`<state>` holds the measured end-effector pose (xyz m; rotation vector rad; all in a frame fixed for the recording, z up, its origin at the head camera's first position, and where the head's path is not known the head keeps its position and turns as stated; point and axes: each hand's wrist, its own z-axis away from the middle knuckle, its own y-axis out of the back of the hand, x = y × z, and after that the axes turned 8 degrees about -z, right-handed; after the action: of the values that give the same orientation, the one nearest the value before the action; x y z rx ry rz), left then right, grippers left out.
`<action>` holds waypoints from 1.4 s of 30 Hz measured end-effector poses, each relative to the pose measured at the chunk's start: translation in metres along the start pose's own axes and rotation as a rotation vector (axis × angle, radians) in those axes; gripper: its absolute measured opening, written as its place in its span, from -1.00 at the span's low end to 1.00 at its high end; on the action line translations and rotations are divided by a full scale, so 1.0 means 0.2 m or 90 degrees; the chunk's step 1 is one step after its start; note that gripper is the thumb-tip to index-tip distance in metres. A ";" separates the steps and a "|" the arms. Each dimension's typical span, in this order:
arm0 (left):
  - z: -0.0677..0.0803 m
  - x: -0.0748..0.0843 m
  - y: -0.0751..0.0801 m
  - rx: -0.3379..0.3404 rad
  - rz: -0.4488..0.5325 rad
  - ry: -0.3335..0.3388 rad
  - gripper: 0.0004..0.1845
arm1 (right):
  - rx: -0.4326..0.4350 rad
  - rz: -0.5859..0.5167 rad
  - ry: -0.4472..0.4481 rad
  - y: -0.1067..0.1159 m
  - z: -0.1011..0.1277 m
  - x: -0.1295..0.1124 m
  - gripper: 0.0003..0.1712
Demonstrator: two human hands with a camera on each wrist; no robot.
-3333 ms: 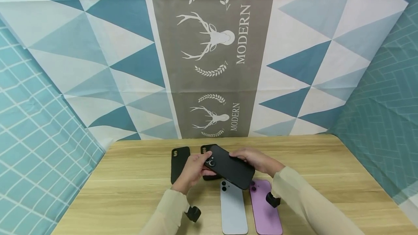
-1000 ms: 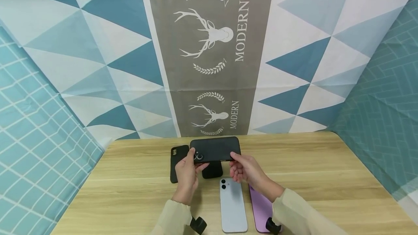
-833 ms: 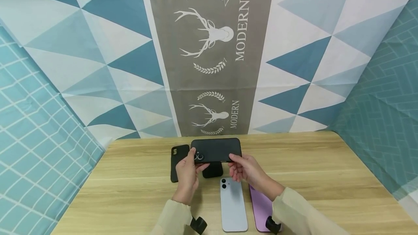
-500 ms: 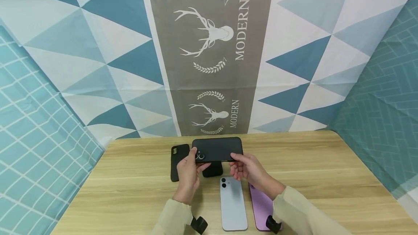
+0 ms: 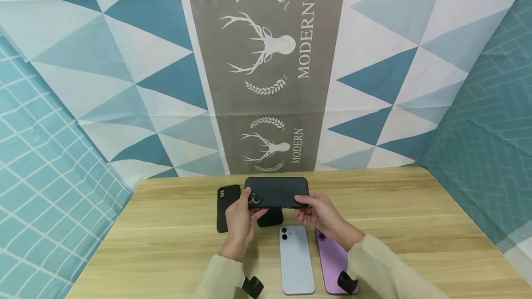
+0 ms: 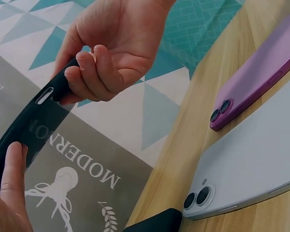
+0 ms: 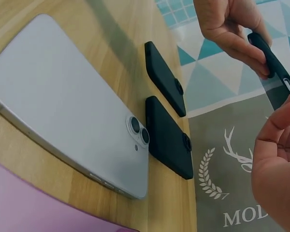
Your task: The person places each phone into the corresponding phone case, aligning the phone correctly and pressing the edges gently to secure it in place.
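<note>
A phone in a black case (image 5: 277,189) is held sideways above the back of the table, its camera lenses at the left end. My left hand (image 5: 238,225) grips that end, thumb on the back. At the other end my right hand (image 5: 326,218) pinches the lower corner, thumb on the back and fingers curled underneath. In the left wrist view the case (image 6: 19,128) shows a side cut-out, and the glossy screen mirrors the wall print. Below the held phone lies a black phone case (image 5: 270,218), partly hidden by it; another black phone case (image 5: 224,216) lies left of it.
A pale blue-white phone (image 5: 296,260) lies face down nearer the front. Beside it on the right is a purple phone (image 5: 332,264), partly under the right forearm. The wooden table (image 5: 415,225) ends at a patterned wall cloth (image 5: 274,100).
Since the oldest frame, the cased phone has turned from slanted to level and moved back and left, with both hands following. Over the last second only slight movement shows.
</note>
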<state>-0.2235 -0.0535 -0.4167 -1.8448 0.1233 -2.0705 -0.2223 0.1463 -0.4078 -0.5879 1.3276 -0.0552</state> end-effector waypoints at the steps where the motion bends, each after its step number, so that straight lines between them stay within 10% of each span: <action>1: 0.00 0.00 0.00 -0.007 0.005 0.005 -0.57 | 0.003 -0.003 -0.001 0.00 0.00 0.00 -0.85; 19: 0.05 -0.03 -0.07 -0.202 -0.018 0.055 -0.64 | 0.057 -0.079 -0.012 -0.02 -0.03 0.01 -0.80; 42: 0.07 -0.03 -0.12 -0.119 0.003 0.044 -0.86 | -0.007 -0.035 -0.020 -0.01 -0.01 0.03 -0.73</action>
<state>-0.2151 -0.0273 -0.4143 -1.8754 0.3492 -2.1854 -0.2225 0.1409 -0.4133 -0.6322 1.2816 -0.0834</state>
